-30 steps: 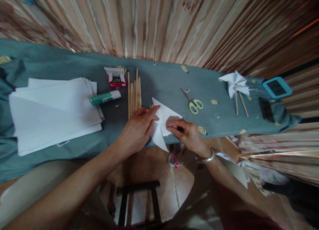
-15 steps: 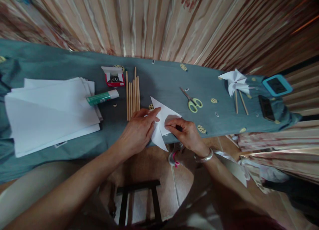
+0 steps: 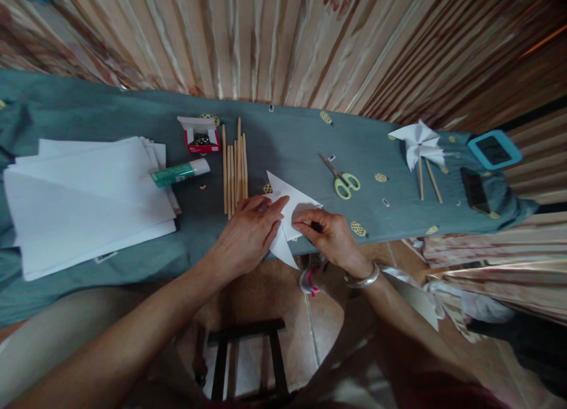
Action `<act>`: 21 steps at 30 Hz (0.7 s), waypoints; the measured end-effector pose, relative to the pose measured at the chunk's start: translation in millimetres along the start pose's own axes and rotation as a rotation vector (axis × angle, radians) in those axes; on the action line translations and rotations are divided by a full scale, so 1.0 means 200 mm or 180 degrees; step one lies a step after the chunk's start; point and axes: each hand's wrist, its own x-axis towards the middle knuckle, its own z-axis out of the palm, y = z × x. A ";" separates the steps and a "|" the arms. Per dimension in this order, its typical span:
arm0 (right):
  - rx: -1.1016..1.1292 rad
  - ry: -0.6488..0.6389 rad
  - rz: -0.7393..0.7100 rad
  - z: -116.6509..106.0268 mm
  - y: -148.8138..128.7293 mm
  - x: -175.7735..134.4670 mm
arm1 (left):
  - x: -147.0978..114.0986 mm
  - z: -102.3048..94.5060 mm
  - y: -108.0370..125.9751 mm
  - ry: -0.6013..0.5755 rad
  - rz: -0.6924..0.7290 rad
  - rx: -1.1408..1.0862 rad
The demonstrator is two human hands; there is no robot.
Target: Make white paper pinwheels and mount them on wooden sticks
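- Print on the green tube (image 3: pixel 173 174) and on the red box (image 3: pixel 202 142) is too blurred to read; both are near the left-hand stack of paper (image 3: pixel 88 202), the box towards the table's far edge.
- The white paper (image 3: pixel 295 203) lies at the middle of the table's (image 3: pixel 292 137) near edge, one sharp tip poking out past that edge. It is plain, with pointed corners and a slit between two of its blades.
- The left hand (image 3: pixel 245 235) lies palm down over the paper's left side, fingers bent and index reaching across it; whether it grips or only presses, I cannot tell.
- The right hand (image 3: pixel 332 238) comes in from the near edge, thumb and forefinger closed together on the paper's right part, a bracelet (image 3: pixel 363 277) at the wrist.
- Wooden sticks (image 3: pixel 234 170) lie just beyond the left hand; green-handled scissors (image 3: pixel 345 185) lie beyond the right.
- Near the table's right end sits a finished-looking pinwheel (image 3: pixel 420 143).
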 end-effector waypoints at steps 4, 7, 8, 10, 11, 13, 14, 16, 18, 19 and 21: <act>0.0010 -0.0035 -0.0007 0.00 -0.01 0.00 | 0.02 -0.01 0.02 -0.0022 0.0132 0.0434; -0.0039 -0.0023 -0.0044 0.00 -0.01 0.00 | 0.04 -0.01 0.06 -0.0074 0.0246 0.0780; -0.0056 -0.0009 -0.0071 0.00 -0.01 0.00 | 0.04 -0.01 0.07 -0.0120 0.0271 0.0854; -0.0085 0.0005 -0.0118 0.00 -0.02 -0.01 | 0.05 0.00 0.08 -0.0177 0.0296 0.0913; -0.0100 0.0003 -0.0135 0.00 -0.02 -0.01 | 0.06 0.00 0.09 -0.0177 0.0298 0.0903; -0.0116 -0.0025 -0.0149 0.00 -0.02 0.00 | 0.06 0.01 0.09 -0.0128 0.0307 0.0853; -0.0114 -0.0038 -0.0154 0.00 -0.02 0.00 | 0.05 0.02 0.08 -0.0097 0.0322 0.0826; -0.0094 -0.0040 -0.0158 0.00 -0.02 0.00 | 0.04 0.02 0.07 0.0003 0.0351 0.0747; -0.0068 -0.0029 -0.0144 0.00 -0.02 0.00 | 0.02 0.01 0.05 0.0178 0.0341 0.0546; -0.0061 -0.0021 -0.0139 0.00 -0.02 0.00 | 0.01 0.01 0.05 0.0290 0.0324 0.0395; -0.0045 -0.0008 -0.0130 0.00 -0.02 0.00 | -0.01 -0.02 0.03 0.0487 0.0271 0.0095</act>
